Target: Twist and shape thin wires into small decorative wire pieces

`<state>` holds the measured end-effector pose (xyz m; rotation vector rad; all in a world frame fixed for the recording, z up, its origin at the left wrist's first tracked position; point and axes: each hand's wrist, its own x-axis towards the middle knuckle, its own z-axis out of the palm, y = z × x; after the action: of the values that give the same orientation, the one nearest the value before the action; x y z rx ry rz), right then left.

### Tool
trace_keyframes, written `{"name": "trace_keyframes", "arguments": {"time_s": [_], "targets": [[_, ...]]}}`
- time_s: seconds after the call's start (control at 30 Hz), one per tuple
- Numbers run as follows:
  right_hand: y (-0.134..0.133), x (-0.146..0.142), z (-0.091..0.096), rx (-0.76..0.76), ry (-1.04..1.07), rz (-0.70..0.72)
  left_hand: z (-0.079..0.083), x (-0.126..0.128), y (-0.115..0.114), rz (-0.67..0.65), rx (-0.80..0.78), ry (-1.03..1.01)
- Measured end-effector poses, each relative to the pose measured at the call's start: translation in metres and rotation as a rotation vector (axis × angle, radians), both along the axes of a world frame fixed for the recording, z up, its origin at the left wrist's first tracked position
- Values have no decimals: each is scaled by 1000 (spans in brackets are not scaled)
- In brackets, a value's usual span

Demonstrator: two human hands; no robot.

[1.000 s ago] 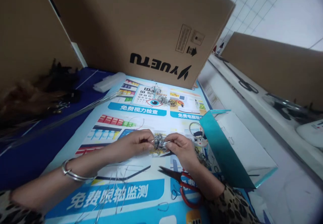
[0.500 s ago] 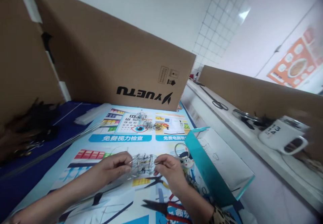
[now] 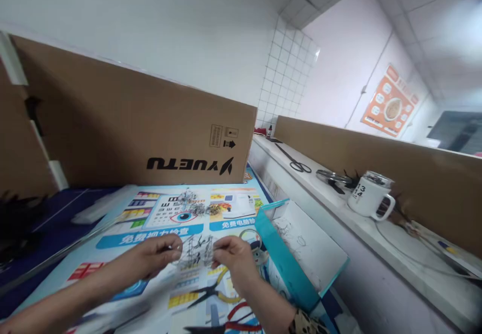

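Observation:
My left hand (image 3: 160, 256) and my right hand (image 3: 233, 258) face each other above the printed table sheet. Between them is a see-through, silvery openwork piece of bent wire (image 3: 196, 249), its details blurred. Fingertips of both hands are pinched at its two sides. Below my right hand lie yellow-handled pliers (image 3: 211, 290) with their jaws apart. Closer to me are red-handled pliers (image 3: 229, 325), partly cut off by the frame. A thin wire ring (image 3: 247, 234) lies just beyond my right hand.
Small metal bits (image 3: 196, 207) lie farther back on the sheet. At right stands a teal-sided open box (image 3: 276, 253) with wire pieces inside. A ledge holds scissors (image 3: 297, 165) and a white mug (image 3: 369, 196). A cardboard wall (image 3: 124, 123) closes off the back.
The view has swung up and to the right, so the table scene sits farther left. Both hands keep their pinch at the wire piece, which looks slightly turned.

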<state>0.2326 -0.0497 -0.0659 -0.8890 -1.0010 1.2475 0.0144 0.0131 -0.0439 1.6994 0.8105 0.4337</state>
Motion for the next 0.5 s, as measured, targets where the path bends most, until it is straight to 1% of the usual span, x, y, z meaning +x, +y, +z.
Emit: {"name": "trace_keyframes", "arguments": {"time_s": [0.03, 0.1, 0.2, 0.27, 0.37, 0.5], "targets": [[0, 1, 2, 0, 1, 20, 5, -4, -2, 18, 8, 5], [-1, 2, 3, 1, -9, 50, 15, -8, -9, -18, 40, 71], [-2, 0, 0, 7, -91, 103, 20, -3, -19, -9, 108, 74], [-3, -1, -6, 6, -135, 156, 16, 3, -22, -3, 72, 49], [-3, -1, -15, -9, -186, 180, 1, 10, -22, 8, -5, 12], [-1, -2, -22, 0, -250, 167, -14, 3, -15, 39, -42, -38]]}}
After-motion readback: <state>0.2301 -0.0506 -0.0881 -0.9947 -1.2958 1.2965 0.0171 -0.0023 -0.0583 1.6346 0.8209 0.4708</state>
